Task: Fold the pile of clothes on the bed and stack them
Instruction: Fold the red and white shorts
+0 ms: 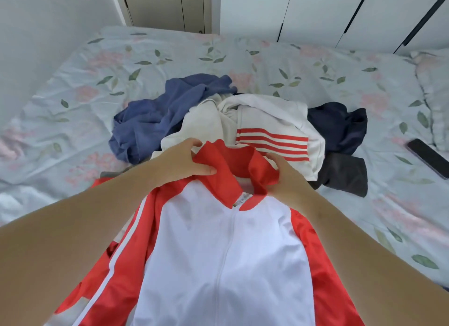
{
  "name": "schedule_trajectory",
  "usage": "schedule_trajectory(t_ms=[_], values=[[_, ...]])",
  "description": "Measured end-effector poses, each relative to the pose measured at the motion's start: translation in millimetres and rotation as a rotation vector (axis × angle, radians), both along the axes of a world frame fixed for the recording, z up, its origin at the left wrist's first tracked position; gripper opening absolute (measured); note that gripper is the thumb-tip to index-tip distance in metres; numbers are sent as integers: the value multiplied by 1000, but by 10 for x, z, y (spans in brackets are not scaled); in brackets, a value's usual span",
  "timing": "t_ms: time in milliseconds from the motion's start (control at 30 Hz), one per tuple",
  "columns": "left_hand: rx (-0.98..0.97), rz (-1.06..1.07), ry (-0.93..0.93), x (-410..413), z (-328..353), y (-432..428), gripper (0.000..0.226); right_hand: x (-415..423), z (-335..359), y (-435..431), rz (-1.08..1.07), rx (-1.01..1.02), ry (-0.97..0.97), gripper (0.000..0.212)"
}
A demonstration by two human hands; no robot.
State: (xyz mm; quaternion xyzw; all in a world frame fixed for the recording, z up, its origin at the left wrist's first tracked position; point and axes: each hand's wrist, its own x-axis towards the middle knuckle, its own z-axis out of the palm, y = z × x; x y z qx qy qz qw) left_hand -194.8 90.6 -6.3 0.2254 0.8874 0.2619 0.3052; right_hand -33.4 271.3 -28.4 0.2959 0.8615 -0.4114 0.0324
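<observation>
While both hands grip its collar, jacket (223,253) points away lengthwise.

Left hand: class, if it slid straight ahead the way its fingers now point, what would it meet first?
The left hand, gripping the red collar, points up and right; beyond the collar it would probably reach the white garment with red stripes first, though depth is unclear.

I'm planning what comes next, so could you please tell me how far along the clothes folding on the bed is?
Nothing looks folded or stacked yet. In hand: the left hand and right hand grip the red collar of the red-and-white zip jacket, spread flat. Left: the crumpled blue garment, the white top with red stripes and the dark navy clothes still heaped on the floral bedsheet.
</observation>
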Motion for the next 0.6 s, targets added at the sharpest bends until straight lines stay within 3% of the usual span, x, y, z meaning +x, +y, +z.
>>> schedule_trajectory(t_ms=[33, 100, 233, 333, 367, 467, 533, 600], values=[[93, 47, -133, -38, 11, 3, 50, -37, 17, 42, -58, -127, 42, 53], [192, 127, -127, -129, 12, 29, 21, -113, 75, 152, -147, -129, 142, 11], [310, 238, 64, -283, -78, 168, 25, -264, 88, 315, -353, 11, 236, 26], [165, 159, 308, -255, -221, 244, 21, -383, 7, 292, -361, 209, 93, 23], [144, 168, 328, -229, -278, 240, 19, -411, -36, 248, -350, 261, 19, 19], [173, 235, 293, -137, -369, 173, 28, -400, -143, 25, -393, 408, -75, 42], [192, 220, 348, -72, -368, 62, 35, -300, -143, -221, -478, 563, 240, 37], [152, 199, 466, 16, -353, -132, 39, -161, -167, -492, -410, 657, 578, 22]])
